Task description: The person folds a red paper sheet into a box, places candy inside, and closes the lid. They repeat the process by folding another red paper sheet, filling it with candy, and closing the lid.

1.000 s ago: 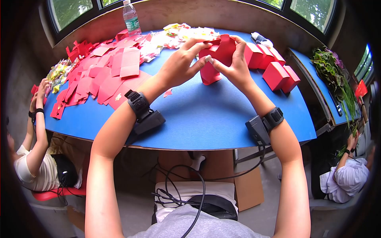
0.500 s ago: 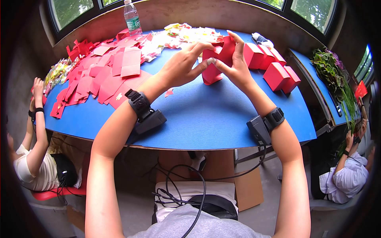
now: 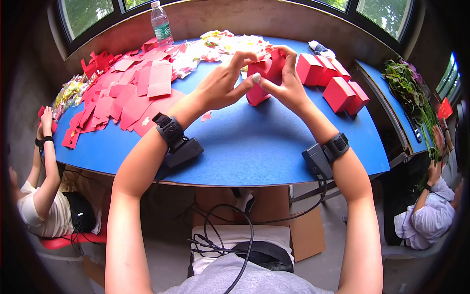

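A partly folded red box (image 3: pixel 258 93) stands at the middle back of the blue table, between my two hands. My left hand (image 3: pixel 220 83) has its thumb and bent fingers on the box's left side. On the other side, my right hand (image 3: pixel 289 83) grips the box's upper part, with the thumb across its front and the fingers over the top. My hands hide part of the box. Finished-looking red boxes (image 3: pixel 339 94) stand to the right of my right hand. Flat red cardboard pieces (image 3: pixel 129 98) lie heaped to the left.
The blue table (image 3: pixel 230 152) also bears wrapped items (image 3: pixel 220 41) at the back and a water bottle (image 3: pixel 161 24). A person (image 3: pixel 49 206) sits at the left. Another person (image 3: pixel 426 210) is at the right, near green plants (image 3: pixel 411 88). Black cables hang over my lap.
The red box's lower part has turned and its bottom flap no longer sticks out. My fingers have shifted slightly on its top, with the left fingers more bent.
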Demonstrator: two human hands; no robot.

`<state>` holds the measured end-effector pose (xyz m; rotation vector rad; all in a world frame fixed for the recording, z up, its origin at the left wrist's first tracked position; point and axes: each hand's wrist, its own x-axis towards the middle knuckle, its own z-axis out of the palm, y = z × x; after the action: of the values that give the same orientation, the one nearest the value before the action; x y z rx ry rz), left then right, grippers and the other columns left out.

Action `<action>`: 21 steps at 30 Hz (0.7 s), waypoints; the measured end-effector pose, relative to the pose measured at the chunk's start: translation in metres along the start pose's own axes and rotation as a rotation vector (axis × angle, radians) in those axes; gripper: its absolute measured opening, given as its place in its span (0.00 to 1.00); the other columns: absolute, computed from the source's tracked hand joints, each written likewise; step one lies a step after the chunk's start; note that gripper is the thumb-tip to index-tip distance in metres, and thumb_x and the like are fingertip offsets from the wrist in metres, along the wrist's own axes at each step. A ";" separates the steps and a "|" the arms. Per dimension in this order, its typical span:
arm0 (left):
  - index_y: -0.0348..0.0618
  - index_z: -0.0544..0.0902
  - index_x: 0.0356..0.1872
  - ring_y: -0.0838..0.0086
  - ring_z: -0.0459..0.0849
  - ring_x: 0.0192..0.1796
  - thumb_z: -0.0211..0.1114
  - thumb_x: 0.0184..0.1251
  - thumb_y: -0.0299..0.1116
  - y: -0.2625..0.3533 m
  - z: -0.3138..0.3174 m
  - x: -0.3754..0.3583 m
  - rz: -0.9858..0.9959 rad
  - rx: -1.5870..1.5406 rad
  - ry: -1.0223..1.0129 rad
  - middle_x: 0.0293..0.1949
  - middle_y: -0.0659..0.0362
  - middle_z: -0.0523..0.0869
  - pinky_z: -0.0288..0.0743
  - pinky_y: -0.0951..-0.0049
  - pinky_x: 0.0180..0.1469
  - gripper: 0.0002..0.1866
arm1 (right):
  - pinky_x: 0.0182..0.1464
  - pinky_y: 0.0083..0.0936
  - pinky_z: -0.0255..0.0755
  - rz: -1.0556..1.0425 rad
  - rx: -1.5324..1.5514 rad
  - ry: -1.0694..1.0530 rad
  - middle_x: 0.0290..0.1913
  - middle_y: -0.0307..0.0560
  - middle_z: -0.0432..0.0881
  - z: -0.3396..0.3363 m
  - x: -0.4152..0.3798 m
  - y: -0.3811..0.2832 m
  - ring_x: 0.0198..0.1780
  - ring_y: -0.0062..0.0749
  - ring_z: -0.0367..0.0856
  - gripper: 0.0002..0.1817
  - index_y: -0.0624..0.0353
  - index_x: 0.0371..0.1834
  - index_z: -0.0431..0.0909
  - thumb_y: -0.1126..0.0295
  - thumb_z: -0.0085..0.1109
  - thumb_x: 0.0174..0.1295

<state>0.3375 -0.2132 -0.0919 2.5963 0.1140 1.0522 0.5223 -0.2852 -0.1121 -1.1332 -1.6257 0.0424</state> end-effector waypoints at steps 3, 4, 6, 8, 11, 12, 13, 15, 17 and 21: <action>0.41 0.59 0.57 0.53 0.75 0.59 0.54 0.69 0.39 -0.002 0.000 0.001 0.008 -0.006 0.007 0.54 0.45 0.76 0.69 0.58 0.57 0.22 | 0.62 0.41 0.60 -0.003 -0.018 -0.023 0.57 0.62 0.60 -0.001 0.000 -0.004 0.61 0.52 0.63 0.42 0.54 0.60 0.51 0.52 0.67 0.49; 0.40 0.60 0.58 0.52 0.75 0.59 0.54 0.69 0.39 -0.003 0.001 0.001 0.022 -0.019 0.025 0.54 0.45 0.77 0.69 0.57 0.58 0.22 | 0.62 0.41 0.61 -0.039 -0.071 -0.028 0.56 0.61 0.61 -0.002 0.000 -0.004 0.60 0.52 0.64 0.41 0.55 0.60 0.52 0.52 0.67 0.49; 0.39 0.63 0.57 0.52 0.75 0.59 0.54 0.69 0.37 0.000 -0.001 0.003 0.024 -0.029 0.007 0.53 0.46 0.78 0.68 0.57 0.58 0.20 | 0.61 0.40 0.61 -0.075 -0.125 -0.032 0.56 0.61 0.62 -0.003 0.000 -0.006 0.60 0.52 0.65 0.40 0.55 0.59 0.53 0.53 0.67 0.49; 0.38 0.67 0.56 0.52 0.74 0.60 0.54 0.69 0.36 0.002 -0.002 0.005 0.026 -0.037 -0.010 0.52 0.47 0.79 0.68 0.57 0.59 0.19 | 0.61 0.40 0.62 -0.074 -0.084 -0.045 0.55 0.61 0.65 -0.003 0.000 -0.008 0.60 0.51 0.66 0.39 0.56 0.59 0.56 0.54 0.67 0.49; 0.36 0.74 0.51 0.53 0.74 0.60 0.54 0.69 0.34 -0.003 -0.002 0.007 0.173 0.111 -0.020 0.51 0.47 0.79 0.67 0.59 0.60 0.15 | 0.62 0.40 0.62 -0.022 -0.070 -0.113 0.55 0.62 0.69 -0.005 0.000 -0.011 0.60 0.50 0.68 0.39 0.56 0.61 0.58 0.55 0.67 0.49; 0.36 0.75 0.48 0.54 0.74 0.59 0.54 0.68 0.34 -0.004 -0.001 0.007 0.196 0.123 -0.008 0.50 0.46 0.79 0.67 0.61 0.60 0.14 | 0.62 0.40 0.62 -0.022 -0.070 -0.113 0.55 0.62 0.69 -0.005 0.000 -0.011 0.60 0.50 0.68 0.39 0.56 0.61 0.58 0.55 0.67 0.49; 0.35 0.77 0.46 0.54 0.75 0.58 0.55 0.68 0.35 -0.004 0.000 0.007 0.220 0.135 0.005 0.50 0.45 0.79 0.68 0.62 0.59 0.13 | 0.63 0.39 0.61 -0.069 -0.117 -0.114 0.56 0.63 0.69 -0.006 0.000 -0.009 0.61 0.50 0.68 0.40 0.58 0.63 0.58 0.55 0.67 0.49; 0.35 0.77 0.46 0.55 0.76 0.56 0.56 0.68 0.36 0.001 -0.003 0.006 0.127 0.114 -0.034 0.48 0.45 0.80 0.68 0.64 0.58 0.14 | 0.64 0.38 0.61 -0.117 -0.163 -0.117 0.58 0.64 0.69 -0.005 0.002 -0.005 0.62 0.50 0.68 0.41 0.59 0.65 0.59 0.56 0.67 0.49; 0.35 0.76 0.46 0.56 0.77 0.54 0.56 0.68 0.38 0.005 -0.002 0.006 0.033 0.094 -0.073 0.47 0.44 0.80 0.69 0.65 0.57 0.15 | 0.66 0.36 0.59 -0.141 -0.183 -0.127 0.61 0.66 0.67 -0.004 0.003 -0.002 0.64 0.50 0.66 0.44 0.64 0.68 0.56 0.57 0.66 0.49; 0.36 0.76 0.43 0.68 0.79 0.50 0.59 0.67 0.37 -0.001 0.005 0.006 -0.180 -0.109 0.082 0.43 0.52 0.80 0.70 0.70 0.55 0.14 | 0.67 0.34 0.56 -0.081 -0.066 -0.120 0.64 0.67 0.64 -0.003 0.002 -0.008 0.66 0.49 0.64 0.46 0.67 0.69 0.53 0.57 0.65 0.51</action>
<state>0.3452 -0.2122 -0.0917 2.3955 0.2957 1.0678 0.5194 -0.2895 -0.1048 -1.1324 -1.7899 0.0039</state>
